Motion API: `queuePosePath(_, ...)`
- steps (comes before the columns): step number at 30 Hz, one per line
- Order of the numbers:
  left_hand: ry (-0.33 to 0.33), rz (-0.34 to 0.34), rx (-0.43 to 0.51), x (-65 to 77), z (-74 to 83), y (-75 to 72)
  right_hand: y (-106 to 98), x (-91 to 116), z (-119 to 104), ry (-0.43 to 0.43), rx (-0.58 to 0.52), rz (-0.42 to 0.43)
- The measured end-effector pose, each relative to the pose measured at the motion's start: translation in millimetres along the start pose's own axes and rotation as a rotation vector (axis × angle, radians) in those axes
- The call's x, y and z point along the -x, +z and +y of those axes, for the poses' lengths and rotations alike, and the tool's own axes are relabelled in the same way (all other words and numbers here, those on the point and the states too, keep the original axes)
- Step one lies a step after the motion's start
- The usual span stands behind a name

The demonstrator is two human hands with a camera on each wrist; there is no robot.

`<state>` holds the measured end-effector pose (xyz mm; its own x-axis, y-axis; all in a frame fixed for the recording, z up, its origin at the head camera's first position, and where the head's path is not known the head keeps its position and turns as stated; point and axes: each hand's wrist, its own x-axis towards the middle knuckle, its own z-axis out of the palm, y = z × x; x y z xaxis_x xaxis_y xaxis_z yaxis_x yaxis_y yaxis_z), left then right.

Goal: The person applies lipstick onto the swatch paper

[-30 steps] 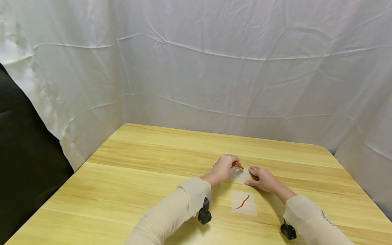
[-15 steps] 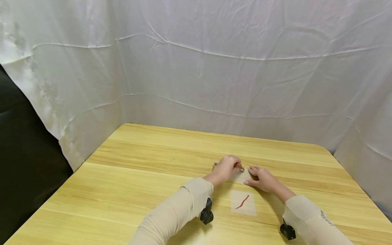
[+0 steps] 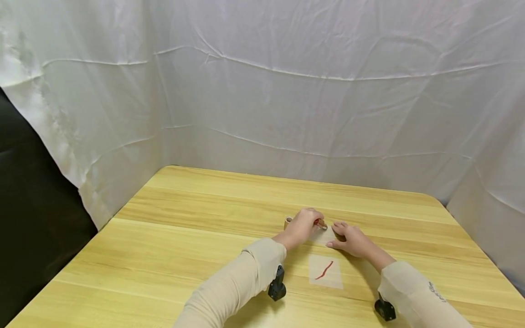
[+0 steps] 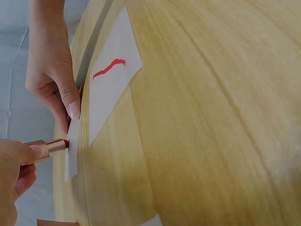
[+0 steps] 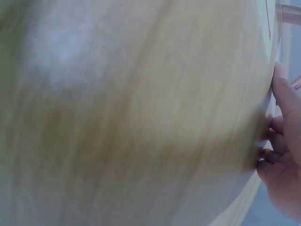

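A lipstick (image 4: 52,148) in a rose-gold tube is pinched in my left hand (image 3: 301,226). Its red tip is right at the surface of the farther white paper (image 4: 71,162), seen in the left wrist view. My right hand (image 3: 352,240) rests at the right side of that same sheet, thumb and fingers spread and touching it. Nearer to me lies a second white paper (image 3: 334,279) with one wavy red stroke (image 3: 324,270). Just left of my left hand a rose-gold lipstick cap (image 3: 288,221) stands upright, partly hidden by the hand.
The wood-grain table (image 3: 197,218) reaches back to a white cloth backdrop (image 3: 262,105). A corner of another white paper (image 4: 154,221) shows at the bottom of the left wrist view. Small black cameras (image 3: 277,284) hang under both sleeves.
My left hand has shifted slightly to the right with the lipstick, uncovering more of the cap behind it. The right hand stays in place on the paper.
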<state>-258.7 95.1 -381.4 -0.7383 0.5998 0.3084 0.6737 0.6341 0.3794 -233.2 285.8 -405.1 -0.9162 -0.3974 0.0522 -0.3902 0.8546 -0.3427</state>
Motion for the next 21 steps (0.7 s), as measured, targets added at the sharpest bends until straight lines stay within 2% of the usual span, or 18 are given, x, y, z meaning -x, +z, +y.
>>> queuePosePath(10, 0.051, 0.004, -0.037, -1.3, 0.7, -1.6, 0.6, -0.8, 0.5, -0.003, 0.006, 0.006)
queuePosePath(21, 0.046, -0.061, -0.06, -5.4, 3.7, -3.4, 0.1, 0.0, 0.9, -0.002, -0.004, 0.004)
